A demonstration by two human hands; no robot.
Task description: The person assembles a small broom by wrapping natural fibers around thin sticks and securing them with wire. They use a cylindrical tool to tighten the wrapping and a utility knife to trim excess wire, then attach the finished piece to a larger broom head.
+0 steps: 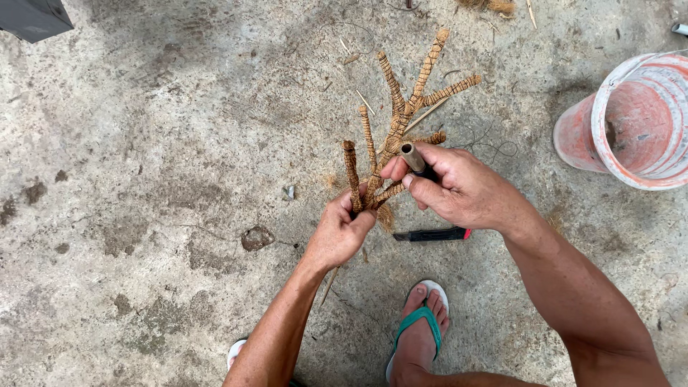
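1. While our left hand (342, 231) clamps the branched frame (398, 125) at its base, mid-frame, the coir-wrapped arms fan upward, steady.
2. Our right hand (459, 190) pinches a tube (413, 158) against it.
3. Lower down, a knife (432, 234) lies near; a bucket (634, 118) sits right.

Rough fibre-wrapped branch frame (401, 118), smooth metal tube (411, 155), matt stained plastic bucket (631, 122), rough concrete floor (158, 179).
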